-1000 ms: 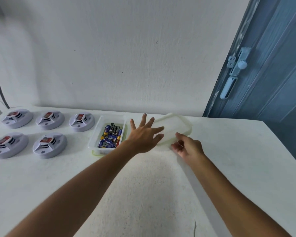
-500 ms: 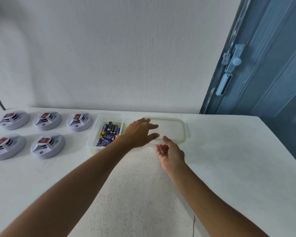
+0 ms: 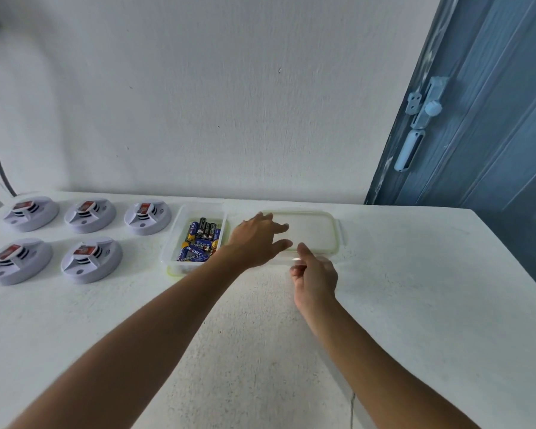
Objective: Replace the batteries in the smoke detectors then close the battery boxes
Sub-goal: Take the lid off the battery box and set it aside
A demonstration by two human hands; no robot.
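Five round white smoke detectors [image 3: 89, 215] sit at the table's [image 3: 415, 289] far left, three behind and two in front, each showing a red patch on top. Right beside them, an open clear box [image 3: 195, 239] holds loose blue and black batteries [image 3: 200, 243]. Its lid [image 3: 314, 232] lies flat just right of it. The left hand [image 3: 256, 239] rests spread on the lid, fingers loose; the right hand [image 3: 314, 272] hovers at the lid's near edge, half curled, gripping nothing.

"pkcell" and, seemingly, "eveready" on batteries [image 3: 198, 243] in the box [image 3: 171, 243]
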